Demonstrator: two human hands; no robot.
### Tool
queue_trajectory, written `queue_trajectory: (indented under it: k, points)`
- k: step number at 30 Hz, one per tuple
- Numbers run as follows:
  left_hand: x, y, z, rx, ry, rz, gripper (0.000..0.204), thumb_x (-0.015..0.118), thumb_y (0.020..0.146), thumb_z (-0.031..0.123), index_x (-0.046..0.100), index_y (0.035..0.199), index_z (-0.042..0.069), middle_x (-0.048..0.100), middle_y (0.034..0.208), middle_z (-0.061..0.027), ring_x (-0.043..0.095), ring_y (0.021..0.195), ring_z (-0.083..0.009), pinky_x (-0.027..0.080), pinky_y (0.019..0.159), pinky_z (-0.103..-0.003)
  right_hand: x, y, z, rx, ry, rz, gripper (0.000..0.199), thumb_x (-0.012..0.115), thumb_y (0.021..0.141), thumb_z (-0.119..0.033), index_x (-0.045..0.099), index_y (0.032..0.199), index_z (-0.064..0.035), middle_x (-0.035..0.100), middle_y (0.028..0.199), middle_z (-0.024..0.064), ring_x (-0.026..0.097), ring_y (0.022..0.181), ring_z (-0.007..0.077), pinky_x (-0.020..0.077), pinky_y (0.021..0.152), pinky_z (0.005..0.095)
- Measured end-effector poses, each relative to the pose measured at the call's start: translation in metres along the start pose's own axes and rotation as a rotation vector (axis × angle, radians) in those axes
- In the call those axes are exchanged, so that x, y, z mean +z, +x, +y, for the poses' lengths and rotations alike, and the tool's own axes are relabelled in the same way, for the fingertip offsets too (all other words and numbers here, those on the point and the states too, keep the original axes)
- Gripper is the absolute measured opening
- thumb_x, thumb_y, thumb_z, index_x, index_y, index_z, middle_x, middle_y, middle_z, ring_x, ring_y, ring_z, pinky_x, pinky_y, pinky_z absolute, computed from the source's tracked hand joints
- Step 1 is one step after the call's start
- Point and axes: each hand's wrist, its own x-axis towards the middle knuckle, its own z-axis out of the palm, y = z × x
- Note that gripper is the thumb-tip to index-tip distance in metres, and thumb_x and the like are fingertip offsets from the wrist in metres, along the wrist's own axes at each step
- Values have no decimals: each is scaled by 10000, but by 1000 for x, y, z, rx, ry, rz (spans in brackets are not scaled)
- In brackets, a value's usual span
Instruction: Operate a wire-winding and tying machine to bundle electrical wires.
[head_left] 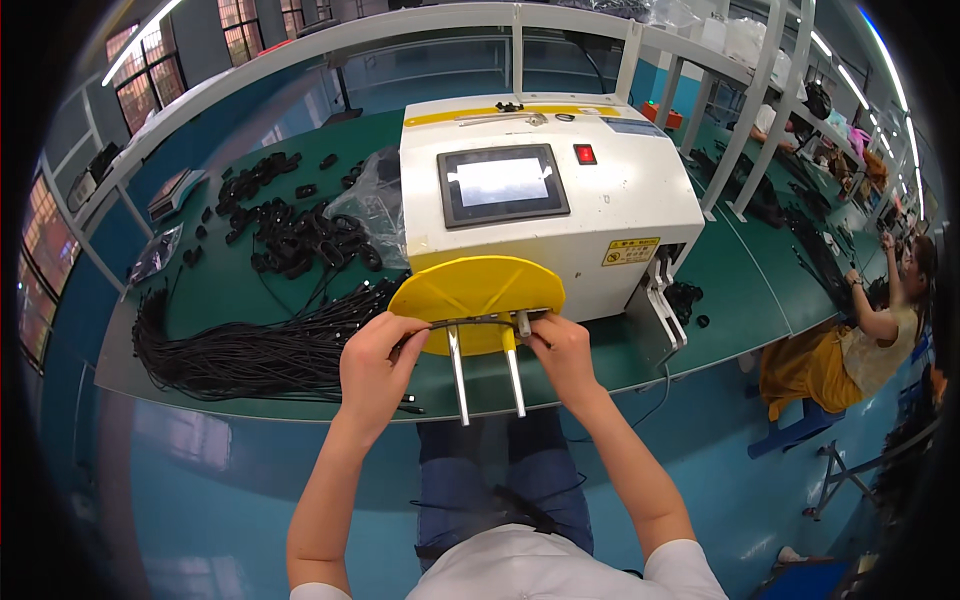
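Note:
A black cable (465, 322) runs between my two hands, across the face of a round yellow disc (475, 280). My left hand (378, 350) pinches it at the disc's left edge. At the disc's right side my right hand (560, 350) is closed on the cable's other end, beside a small grey clamp (523, 323); the fingertips there are partly hidden. Two metal rods (459, 378) stick out from the disc toward me, below the cable. The disc sits on the front of a white machine (590, 240) with a dark display screen (503, 186) and a red switch (585, 154).
A thick bundle of black cables (230, 350) lies left on the green table (380, 128). Behind it are coiled black cables (290, 235) and a clear plastic bag (370, 205). A metal bracket (660, 310) juts from the machine's right side. Another person (870, 330) sits far right.

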Motion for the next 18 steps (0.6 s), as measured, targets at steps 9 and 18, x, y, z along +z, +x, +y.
queue_trajectory:
  k: [9,18]
  points:
    - [1,3,-10,-31,-19,-19,62,647,811,23,640,847,-26,568,702,-66,515,582,-145,391,538,-253,-2,6,2,-39,-44,-34,120,705,704,-14,627,793,5,598,751,129,598,705,307,469,610,356]
    - [-8,-35,-54,-182,-174,-149,86,651,806,17,677,872,-32,528,624,-37,470,571,-97,343,526,-249,-11,6,-3,-27,-70,-52,112,698,716,-18,639,808,5,620,770,126,613,715,295,483,622,346]
